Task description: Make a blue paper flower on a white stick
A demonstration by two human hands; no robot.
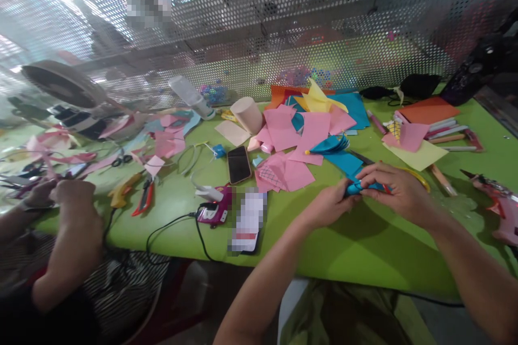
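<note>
In the head view, a small rolled piece of blue sheet (353,188) is held just above the green table. My left hand (329,204) pinches its left end. Fingers of my right hand (392,190) are closed on its other end, and a small red tip shows beside them, too covered to name. Just behind my hands lies a flat blue sheet (343,163) beneath a fanned blue folded piece (329,144). A curved yellow strip (418,177) is partly hidden behind my right hand.
Pink sheets (315,128), a dark phone (239,165), a second phone (247,223) and a purple device (213,213) with cables lie to the left. Pink-handled pliers (508,221) are far right. A co-worker's hands (73,194) are at the far left. Perforated metal mesh (243,27) stands behind.
</note>
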